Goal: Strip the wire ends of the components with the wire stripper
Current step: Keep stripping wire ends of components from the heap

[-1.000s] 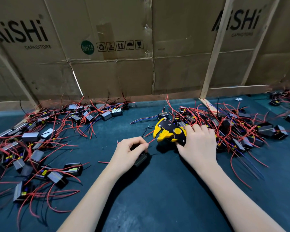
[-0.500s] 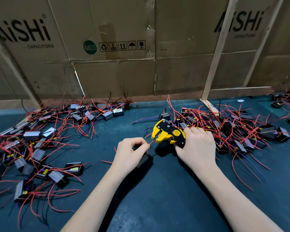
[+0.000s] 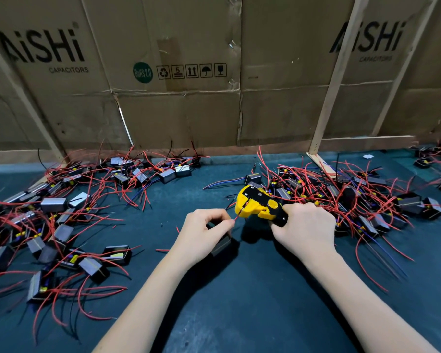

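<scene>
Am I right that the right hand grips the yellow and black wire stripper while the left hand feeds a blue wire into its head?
Not quite: the wire is red, not blue. In the head view the right hand grips the yellow and black wire stripper, and the left hand pinches a thin red wire leading into the stripper's head, while also holding a small black component.

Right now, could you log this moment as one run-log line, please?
left hand: pinches red wire | right hand: grips wire stripper | wire at stripper mouth
</scene>
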